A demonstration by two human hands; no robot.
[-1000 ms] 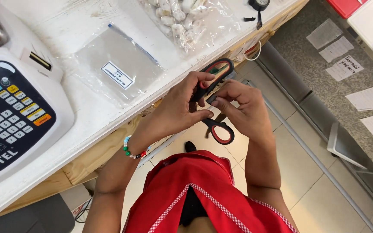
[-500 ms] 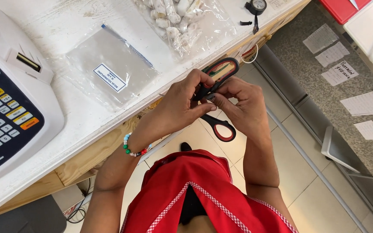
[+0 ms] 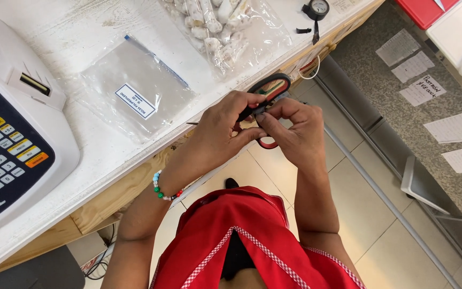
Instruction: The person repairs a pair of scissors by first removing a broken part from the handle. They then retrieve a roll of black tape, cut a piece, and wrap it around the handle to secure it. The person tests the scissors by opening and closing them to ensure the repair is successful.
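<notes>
A red apron (image 3: 241, 235) with checked trim; a beaded bracelet (image 3: 162, 190) circles the left wrist.

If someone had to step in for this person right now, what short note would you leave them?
Left hand: closed around the scissors, near their red-and-black handles.
Right hand: fingers pinched at the same spot on the scissors; whatever small thing they work on is hidden.
Both hands are held off the counter edge, above the floor.
On the counter: a flat clear bag with a white label, a clear bag of pale pieces, and a scale with a keypad at the left.
What is done or left cannot be told: neither bag is being touched.
</notes>
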